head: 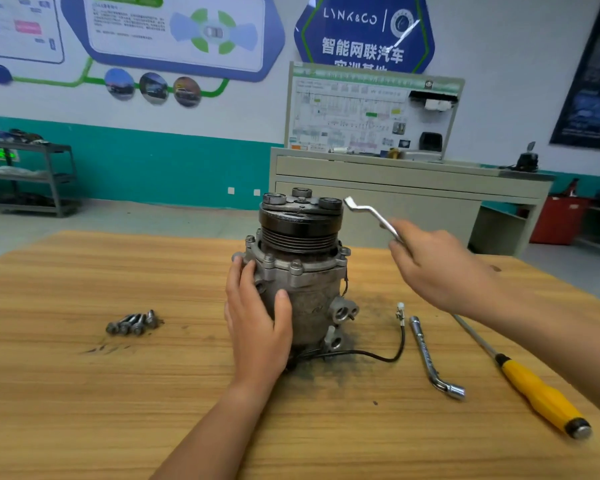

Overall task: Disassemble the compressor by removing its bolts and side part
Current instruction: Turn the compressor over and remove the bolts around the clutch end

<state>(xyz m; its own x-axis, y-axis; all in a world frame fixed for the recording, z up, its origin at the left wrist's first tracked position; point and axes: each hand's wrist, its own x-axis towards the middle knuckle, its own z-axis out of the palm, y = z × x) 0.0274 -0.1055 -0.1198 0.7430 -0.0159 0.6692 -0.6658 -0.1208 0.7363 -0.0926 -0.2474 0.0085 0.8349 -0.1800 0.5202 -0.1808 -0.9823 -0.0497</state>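
A grimy grey compressor (pixel 309 292) stands upright on the wooden table (pixel 84 393), pulley end up. Bolts (pixel 296 266) sit around its upper flange. My left hand (pixel 257 317) grips the left side of its body. My right hand (pixel 440 268) is raised to the right of the pulley and holds a silver offset wrench (pixel 369 214), whose head hovers just beside the pulley's top edge, apart from it. Several removed bolts (pixel 132 323) lie in a cluster on the table to the left.
An L-shaped socket wrench (pixel 430 362) and a yellow-handled screwdriver (pixel 534 389) lie on the table at the right. A black cable (pixel 388 355) trails from the compressor base. Dark dust surrounds the base. A beige bench and a grey shelf cart stand behind the table.
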